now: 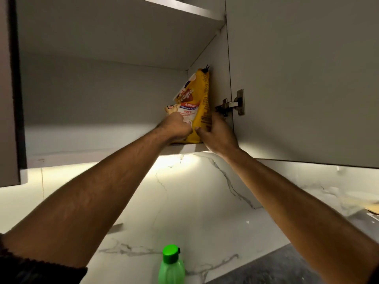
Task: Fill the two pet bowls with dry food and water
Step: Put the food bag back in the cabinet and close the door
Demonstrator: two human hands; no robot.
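A yellow bag of dry dog food [200,95] stands upright on the bottom shelf [114,152] of an open wall cupboard, pressed into its right corner. My left hand [177,127] grips the bag's lower front. My right hand [217,134] holds its lower right side, thumb on the yellow panel. A green water bottle [171,267] with a bright green cap stands on the marble counter below, between my forearms. No pet bowl is in view.
The cupboard door [307,78] hangs open on the right, with a metal hinge [231,104] just beside my right hand. An upper shelf [180,9] runs overhead. White marble backsplash [194,191] is lit below the cupboard. A dark grey surface [276,267] lies at the bottom right.
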